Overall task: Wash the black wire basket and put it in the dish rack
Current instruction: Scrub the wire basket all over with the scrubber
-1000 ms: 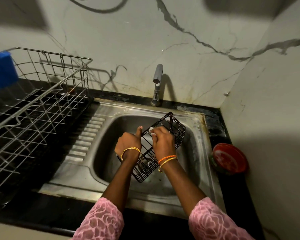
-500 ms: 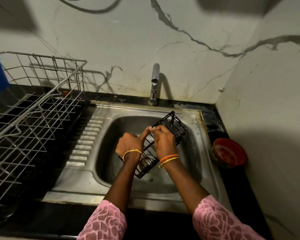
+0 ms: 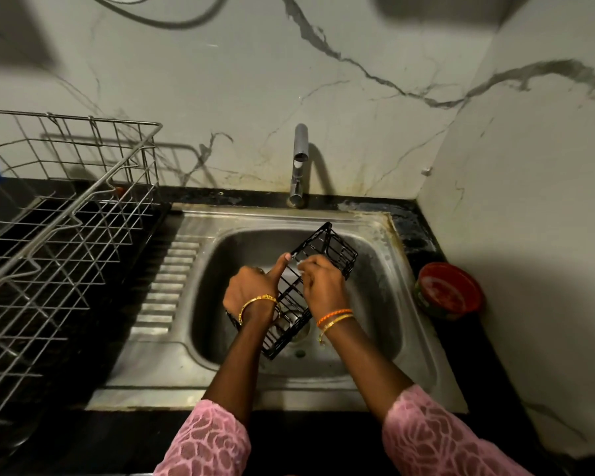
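I see black wire basket point(image 3: 327, 255) tilted over sink point(image 3: 375, 372), open grid sides. Left hand point(image 3: 251, 290) grips its side; right hand point(image 3: 323, 286) pinches its rim w/ whitish bit at fingertips.

Dim marble wall point(image 3: 358, 56), blk counter point(image 3: 423, 221)

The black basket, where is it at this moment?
In the head view the basket is held tilted over the sink, below the tap, between the left hand and right hand.
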The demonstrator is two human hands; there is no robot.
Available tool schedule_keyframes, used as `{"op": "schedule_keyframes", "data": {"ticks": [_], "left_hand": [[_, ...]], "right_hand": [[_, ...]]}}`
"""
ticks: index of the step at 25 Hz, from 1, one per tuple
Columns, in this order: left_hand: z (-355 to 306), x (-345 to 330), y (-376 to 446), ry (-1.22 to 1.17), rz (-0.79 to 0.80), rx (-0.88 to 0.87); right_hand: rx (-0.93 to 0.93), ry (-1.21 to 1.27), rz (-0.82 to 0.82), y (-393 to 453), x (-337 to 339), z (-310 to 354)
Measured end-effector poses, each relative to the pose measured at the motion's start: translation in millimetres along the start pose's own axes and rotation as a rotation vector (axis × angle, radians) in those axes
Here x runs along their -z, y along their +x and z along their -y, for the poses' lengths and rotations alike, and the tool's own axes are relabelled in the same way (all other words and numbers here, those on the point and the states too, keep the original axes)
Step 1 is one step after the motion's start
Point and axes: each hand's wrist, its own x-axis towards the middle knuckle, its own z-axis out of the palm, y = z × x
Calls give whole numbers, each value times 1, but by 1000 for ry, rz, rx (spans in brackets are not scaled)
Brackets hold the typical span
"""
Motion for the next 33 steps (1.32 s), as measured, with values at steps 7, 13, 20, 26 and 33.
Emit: {"op": "schedule_keyframes", "data": {"ticks": [7,13,20,26,33], "left_hand": [[10,4,9,-49,0,56],[7,1,11,-69,68,57],[16,8,25,-149,91,80],[13,8,23,-102,77,46],[4,10,21,-125,50,37]], "right_hand": [[21,103,-144,-30,-6,-19],[68,80,-125,-3,-15,-2],[-29,182,-260,-52,-13,-38],[-57,231,-203,35,5,0],[39,-110,-64,42,-11,4]]}}
